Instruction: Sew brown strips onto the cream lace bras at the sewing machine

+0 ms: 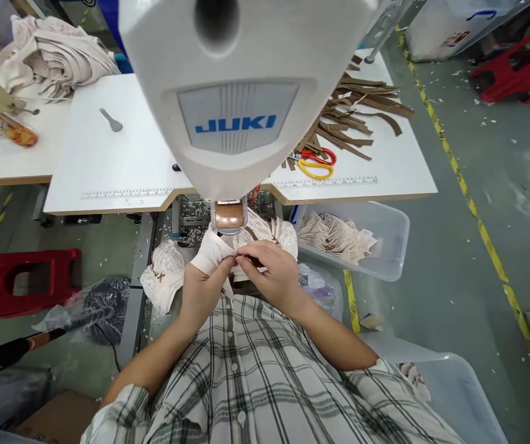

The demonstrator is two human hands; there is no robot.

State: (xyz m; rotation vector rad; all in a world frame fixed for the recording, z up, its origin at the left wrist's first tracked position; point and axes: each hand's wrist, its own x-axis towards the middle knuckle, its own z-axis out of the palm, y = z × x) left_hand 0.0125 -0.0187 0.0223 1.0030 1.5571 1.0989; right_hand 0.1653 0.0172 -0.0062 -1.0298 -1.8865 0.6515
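Observation:
A cream garment piece with lace [166, 274] is draped below the head of a white JUKI sewing machine [246, 52]. My left hand [204, 287] grips the folded edge of the cream fabric between thumb and fingers. Close beside it, my right hand [269, 271] pinches the same edge, its fingertips almost meeting my left thumb. Both hands are just in front of the machine's lower end, close to my body. Small brown stitches or trim show on the lace at the left. The needle area is hidden behind the machine head.
Red-and-yellow scissors [315, 164] and brown fabric strips [352, 117] lie on the white table [121, 148]. A clear bin [392, 240] of cream pieces stands at the right. Folded cream fabric [56, 55] is piled at the far left. A red stool [24, 283] is left.

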